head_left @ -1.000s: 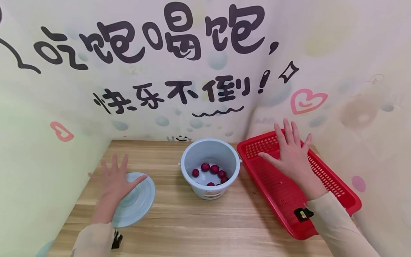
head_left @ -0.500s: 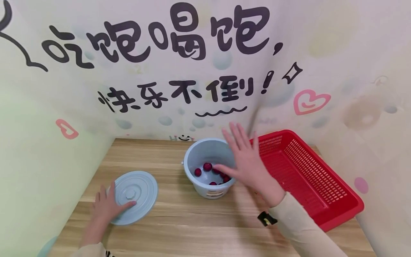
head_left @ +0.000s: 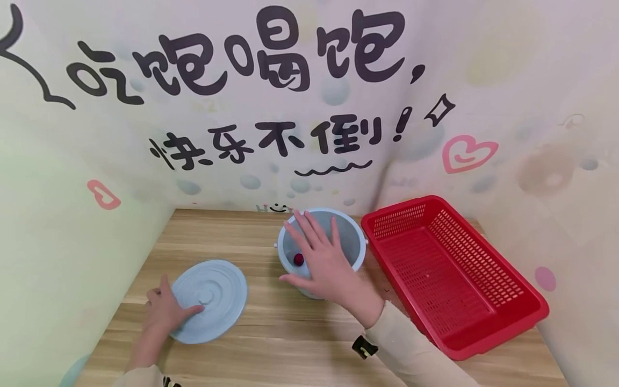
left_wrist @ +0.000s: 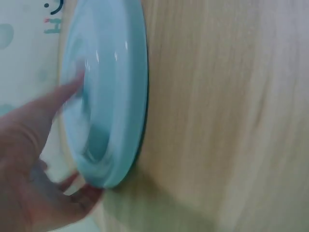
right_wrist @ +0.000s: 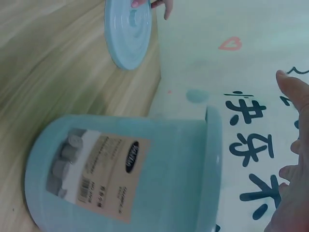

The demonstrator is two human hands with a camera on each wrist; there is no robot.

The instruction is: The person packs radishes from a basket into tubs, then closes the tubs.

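Note:
A light blue round lid [head_left: 222, 293] with a raised knob lies at the left of the table. My left hand [head_left: 164, 312] grips its left edge, thumb over the top and the other fingers curled at the rim, as the left wrist view shows on the lid [left_wrist: 133, 87]. My right hand [head_left: 329, 269], fingers spread, is over the light blue bucket [head_left: 355, 231] and holds nothing. One dark red round fruit [head_left: 299, 259] shows inside; the hand hides the rest of the bucket's inside. In the right wrist view the labelled bucket [right_wrist: 169, 159] stands below the hand [right_wrist: 294, 179].
A red perforated plastic basket [head_left: 435, 269] stands to the right of the bucket, nothing seen in it. The wooden table [head_left: 271, 344] meets a printed wall [head_left: 232, 188] at the back and a side wall at the left.
My right hand has moved left from above the red basket to above the bucket. The left hand has come down to the lid and taken its edge; the lid has shifted slightly right.

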